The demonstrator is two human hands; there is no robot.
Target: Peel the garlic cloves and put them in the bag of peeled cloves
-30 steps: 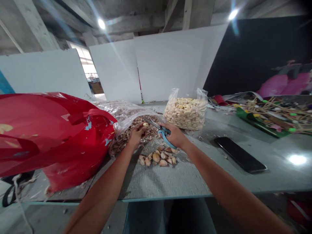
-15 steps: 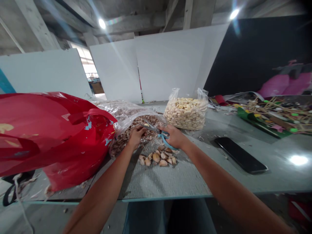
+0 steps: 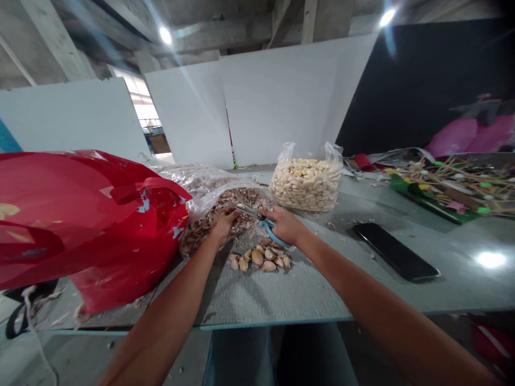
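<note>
My right hand (image 3: 282, 224) is closed round the blue handles of a pair of scissors (image 3: 270, 231), whose blades point left toward my other hand. The fingers of my left hand (image 3: 223, 222) pinch a small pale garlic clove (image 3: 240, 205) at the blade tips; it is mostly hidden. Both hands hover over an open clear bag of brown garlic skins (image 3: 201, 228). On the table just in front lies a small pile of unpeeled garlic cloves (image 3: 258, 257).
A clear bag of peeled cloves (image 3: 308, 185) stands behind my right hand. To the left bulges a large red bag (image 3: 132, 241). A black phone (image 3: 396, 251) lies on the grey table (image 3: 273, 300). Sticks with coloured bits (image 3: 454, 185) are heaped at the far right.
Little differs: the hands, scissors and clove stay almost in place over the skins. The whole view has shifted very slightly.
</note>
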